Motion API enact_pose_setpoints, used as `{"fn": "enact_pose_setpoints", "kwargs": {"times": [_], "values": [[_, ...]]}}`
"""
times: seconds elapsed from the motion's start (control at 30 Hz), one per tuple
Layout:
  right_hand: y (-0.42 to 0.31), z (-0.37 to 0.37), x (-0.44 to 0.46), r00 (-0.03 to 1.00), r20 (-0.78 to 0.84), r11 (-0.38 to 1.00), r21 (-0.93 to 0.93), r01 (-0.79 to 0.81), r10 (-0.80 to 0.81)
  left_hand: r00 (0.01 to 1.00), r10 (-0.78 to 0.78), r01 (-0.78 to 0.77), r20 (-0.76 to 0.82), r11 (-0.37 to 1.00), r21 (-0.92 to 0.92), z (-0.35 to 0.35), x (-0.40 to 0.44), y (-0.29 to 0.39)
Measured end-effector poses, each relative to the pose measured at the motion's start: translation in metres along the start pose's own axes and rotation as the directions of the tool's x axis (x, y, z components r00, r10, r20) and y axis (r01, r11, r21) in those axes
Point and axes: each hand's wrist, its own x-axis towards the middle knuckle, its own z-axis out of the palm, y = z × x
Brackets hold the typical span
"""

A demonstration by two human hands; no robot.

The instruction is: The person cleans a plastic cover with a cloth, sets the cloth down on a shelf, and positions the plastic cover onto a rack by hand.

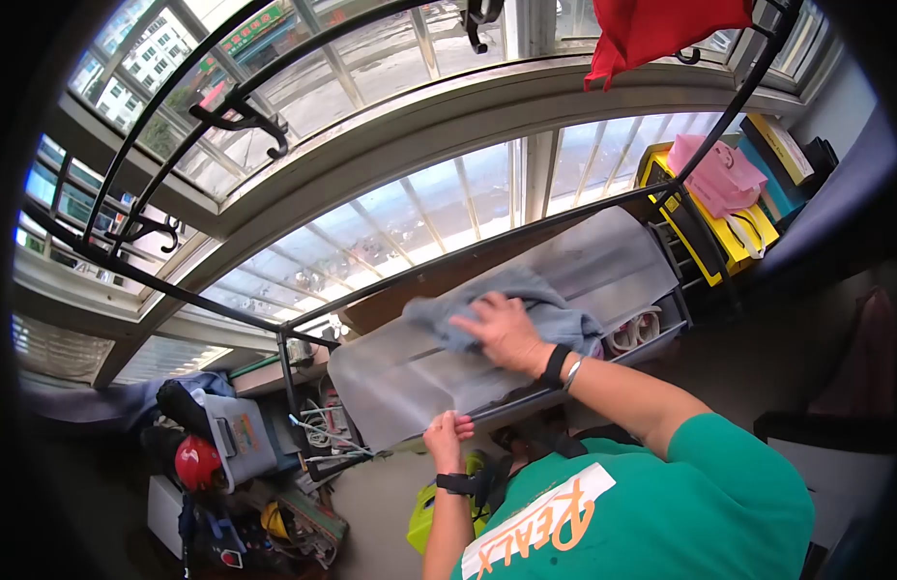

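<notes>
A crumpled blue-grey cloth (552, 300) lies on a grey, semi-transparent sheet (395, 382) draped over a black metal rack. My right hand (506, 333) rests on top of the cloth with fingers spread, slightly blurred; it wears a black wristband and a silver bangle. At the sheet's front edge is my left hand (448, 430), its fingers curled closed; whether the edge is pinched in them cannot be made out. A black watch-like band sits on the left wrist. Close to the sheet's right end is a white and pink rolled item (634, 332).
Black rack bars with hooks (250, 121) run along the windows. A red cloth (666, 34) hangs at top right, above a yellow box (705, 242) and pink bag (716, 174). Lower left are a grey bin (241, 440), a red helmet (197, 462) and tangled cables (323, 425).
</notes>
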Motion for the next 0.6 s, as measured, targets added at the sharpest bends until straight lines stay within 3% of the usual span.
{"fn": "enact_pose_setpoints", "kwargs": {"times": [0.03,0.13,0.23,0.3,0.37,0.43,0.53,0.6], "values": [[-0.015,0.009,-0.003,0.985,0.028,0.983,-0.068,0.169,-0.168,1.000,0.008,-0.008,-0.004,1.000,0.015,-0.003,-0.003,-0.002],[-0.026,0.041,-0.013,0.971,0.172,0.984,-0.036,0.172,-0.164,0.999,0.009,-0.008,-0.035,1.000,0.027,-0.006,-0.015,-0.005],[0.009,0.043,-0.006,0.966,0.235,0.994,-0.027,-0.106,0.110,0.999,0.006,-0.006,-0.044,1.000,0.009,-0.009,-0.017,-0.005],[0.059,0.030,0.001,0.930,0.214,0.952,-0.128,-0.278,0.300,0.999,0.015,-0.015,-0.036,1.000,-0.009,-0.008,-0.018,-0.006],[0.115,0.010,0.002,0.848,0.027,0.825,-0.246,-0.508,0.530,1.000,0.002,-0.003,-0.027,1.000,-0.011,-0.013,-0.019,-0.007],[0.150,-0.018,-0.001,0.774,-0.100,0.720,-0.309,-0.621,0.625,1.000,-0.010,0.010,-0.026,1.000,-0.006,-0.019,-0.023,-0.015],[0.129,-0.036,0.008,0.831,-0.077,0.781,-0.304,-0.546,0.551,1.000,-0.004,0.004,-0.016,1.000,-0.003,-0.016,-0.023,-0.021],[0.076,-0.018,0.019,0.952,-0.116,0.934,-0.193,-0.302,0.283,1.000,0.009,-0.009,-0.007,1.000,-0.003,-0.015,-0.030,-0.018]]}}
